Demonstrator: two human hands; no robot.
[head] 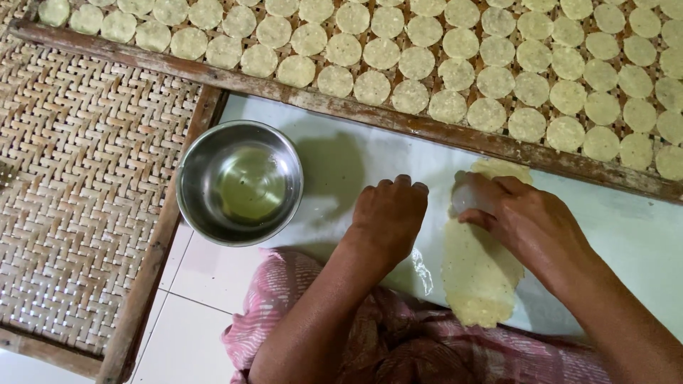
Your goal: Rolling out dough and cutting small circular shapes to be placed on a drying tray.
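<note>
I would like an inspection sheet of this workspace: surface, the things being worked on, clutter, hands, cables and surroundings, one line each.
Surface: white sheet on a tiled floor, smooth, partly shaded by the arms.
Work things: flattened strip of pale speckled dough on the sheet; a small translucent round cutter sits on its upper end.
Clutter: steel bowl holding clear liquid, left of the hands.
Hands: left hand fist-like, knuckles pressing the sheet beside the dough; right hand, fingers closed on the cutter.
Cables: nothing seen.
Surroundings: woven tray with rows of round dough discs above; a bare woven tray at left; pink patterned cloth over the lap.
</note>
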